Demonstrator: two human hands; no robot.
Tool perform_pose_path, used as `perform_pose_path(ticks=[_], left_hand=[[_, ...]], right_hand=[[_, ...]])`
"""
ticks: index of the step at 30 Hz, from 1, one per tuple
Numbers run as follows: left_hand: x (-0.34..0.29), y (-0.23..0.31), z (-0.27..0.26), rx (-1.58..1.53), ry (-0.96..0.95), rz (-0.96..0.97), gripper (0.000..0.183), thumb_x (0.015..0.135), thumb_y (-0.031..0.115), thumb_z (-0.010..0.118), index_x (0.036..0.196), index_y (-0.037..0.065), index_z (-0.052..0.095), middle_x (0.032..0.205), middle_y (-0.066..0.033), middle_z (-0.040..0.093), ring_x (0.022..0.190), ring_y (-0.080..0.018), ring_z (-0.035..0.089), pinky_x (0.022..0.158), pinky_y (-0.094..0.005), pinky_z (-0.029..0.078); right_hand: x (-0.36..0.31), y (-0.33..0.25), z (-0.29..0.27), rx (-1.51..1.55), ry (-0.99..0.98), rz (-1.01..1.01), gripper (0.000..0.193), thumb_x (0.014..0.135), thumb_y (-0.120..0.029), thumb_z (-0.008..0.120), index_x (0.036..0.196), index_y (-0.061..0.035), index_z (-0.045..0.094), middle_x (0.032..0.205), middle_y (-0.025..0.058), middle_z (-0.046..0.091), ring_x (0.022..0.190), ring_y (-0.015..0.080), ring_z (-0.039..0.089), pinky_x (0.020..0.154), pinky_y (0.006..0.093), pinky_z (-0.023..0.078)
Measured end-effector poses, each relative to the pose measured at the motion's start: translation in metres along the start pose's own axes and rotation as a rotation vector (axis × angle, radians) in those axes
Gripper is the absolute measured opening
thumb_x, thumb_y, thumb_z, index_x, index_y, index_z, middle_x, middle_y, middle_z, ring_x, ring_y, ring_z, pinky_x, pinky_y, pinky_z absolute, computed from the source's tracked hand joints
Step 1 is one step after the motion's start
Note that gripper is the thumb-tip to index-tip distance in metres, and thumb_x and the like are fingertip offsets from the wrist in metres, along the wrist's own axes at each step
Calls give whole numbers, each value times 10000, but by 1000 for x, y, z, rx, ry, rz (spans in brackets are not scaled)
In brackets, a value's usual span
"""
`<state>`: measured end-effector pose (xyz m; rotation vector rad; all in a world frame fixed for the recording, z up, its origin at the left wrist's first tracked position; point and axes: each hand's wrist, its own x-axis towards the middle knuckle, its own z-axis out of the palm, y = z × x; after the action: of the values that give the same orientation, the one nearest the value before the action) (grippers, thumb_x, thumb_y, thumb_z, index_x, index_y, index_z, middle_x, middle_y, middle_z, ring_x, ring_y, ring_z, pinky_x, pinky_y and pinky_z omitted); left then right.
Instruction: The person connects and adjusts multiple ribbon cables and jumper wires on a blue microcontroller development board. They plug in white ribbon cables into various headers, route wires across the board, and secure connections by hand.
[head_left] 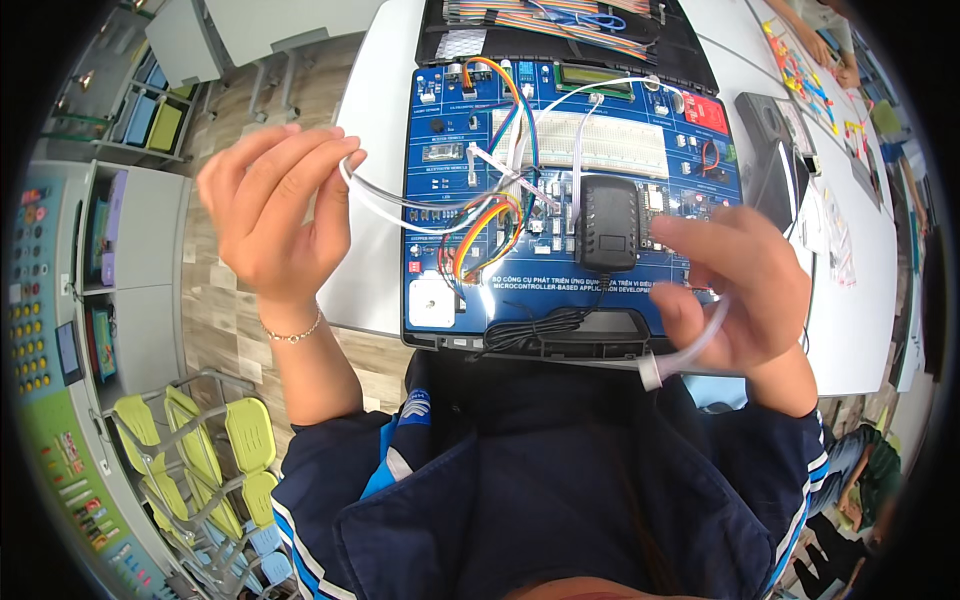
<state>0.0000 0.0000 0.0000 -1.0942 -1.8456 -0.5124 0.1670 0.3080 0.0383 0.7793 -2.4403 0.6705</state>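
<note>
1. Left hand pinches the white wires with fingertips, beside the blue board.
2. Right hand has thumb and forefinger apart; whether it grips the white cable below, I cannot tell.

The desk is brightly lit, its right edge bowed by the lens. Glare is cast on the blue board, the right hand is slightly blurred, and the frame's corners are blackened.

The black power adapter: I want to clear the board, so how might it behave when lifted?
The black power adapter looks rigid, given its boxy casing. Its black cord would probably trail floppily, being thin and looped.
</note>
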Motion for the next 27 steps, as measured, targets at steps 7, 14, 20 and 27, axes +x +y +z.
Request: perform_pose_path(ticks=[7,14,20,27], left_hand=[[52,30,-2,222,56,257,176,734,153,816,902,202,793,924,89,735,890,-145,662,853,-335,388],[61,8,19,104,139,233,226,804,202,821,1023,167,782,1000,40,747,912,-166,660,844,-346,422],[13,-26,76,-496,261,-344,334,921,165,737,1230,43,701,1166,-108,707,915,-160,640,851,-287,487],[-20,-44,108,-712,193,-749,357,1001,224,666,1310,46,649,1192,-70,647,872,-98,606,785,-254,491]], right_hand=[[69,-18,31,341,85,220,309,895,-206,787,1154,-51,720,733,-5,556,626,68,434,547,254,333],[96,-6,15,645,-207,555,394,1081,-309,532,828,-10,578,674,-24,540,643,65,539,596,255,429],[135,67,-10,1555,80,714,275,1132,-280,363,944,-120,483,626,-68,303,504,45,231,400,206,225],[160,249,47,-145,375,346,235,1022,-230,451,1036,-18,552,659,-17,374,609,125,416,624,292,422]])
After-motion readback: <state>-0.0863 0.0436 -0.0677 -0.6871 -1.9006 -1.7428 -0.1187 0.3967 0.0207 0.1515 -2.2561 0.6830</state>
